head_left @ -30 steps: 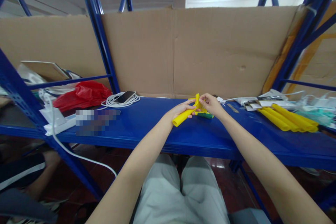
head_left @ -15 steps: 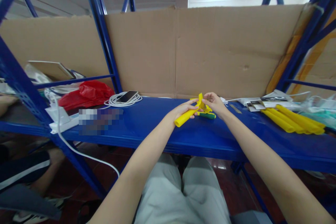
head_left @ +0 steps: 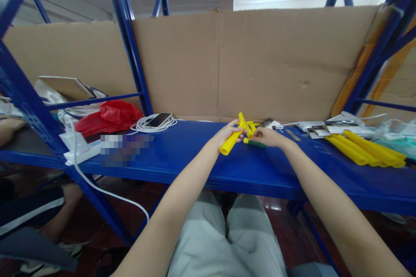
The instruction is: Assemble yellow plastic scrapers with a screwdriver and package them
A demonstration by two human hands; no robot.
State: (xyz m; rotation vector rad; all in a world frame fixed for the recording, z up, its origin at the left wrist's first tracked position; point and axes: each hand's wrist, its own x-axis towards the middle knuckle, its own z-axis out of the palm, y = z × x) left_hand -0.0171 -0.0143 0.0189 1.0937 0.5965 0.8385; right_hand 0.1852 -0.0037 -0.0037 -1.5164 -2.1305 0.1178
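Observation:
My left hand (head_left: 228,133) is closed around a yellow plastic tube (head_left: 229,143), whose open round end faces me. At its far end, a yellow angled piece (head_left: 242,120) rises above my fingers. My right hand (head_left: 268,136) is low over the table with its fingers curled down, close to several small yellow pieces (head_left: 251,127). Whatever its fingertips hold, if anything, is too small to make out. Just under that hand lies a green and yellow handled tool (head_left: 256,143), partly covered by the fingers.
Several yellow tubes (head_left: 364,149) lie at the right on the blue table (head_left: 191,156). A phone (head_left: 159,119) rests on a coiled white cable at the left, near a red bag (head_left: 108,117) and a white power strip (head_left: 84,150). Cardboard (head_left: 260,60) walls off the back.
My right hand has come off the yellow piece on the tube and moved down to the table beside the green and yellow tool. The tube in my left hand has turned slightly more upright.

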